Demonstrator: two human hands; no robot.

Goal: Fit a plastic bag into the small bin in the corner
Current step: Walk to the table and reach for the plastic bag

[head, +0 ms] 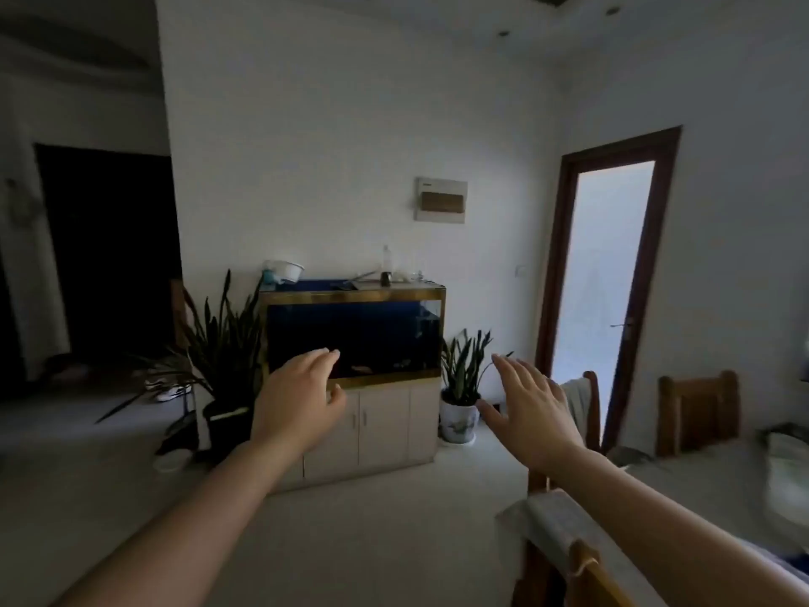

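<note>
Both my arms reach forward into a dim room. My left hand is held out in front of the fish tank, fingers apart, holding nothing. My right hand is raised to the right of it, palm down and fingers spread, also holding nothing. Neither a small bin nor a plastic bag shows anywhere in the view.
A fish tank stands on a white cabinet against the far wall, with potted plants at its left and right. A lit doorway opens at right. Wooden chairs and a table fill the right side.
</note>
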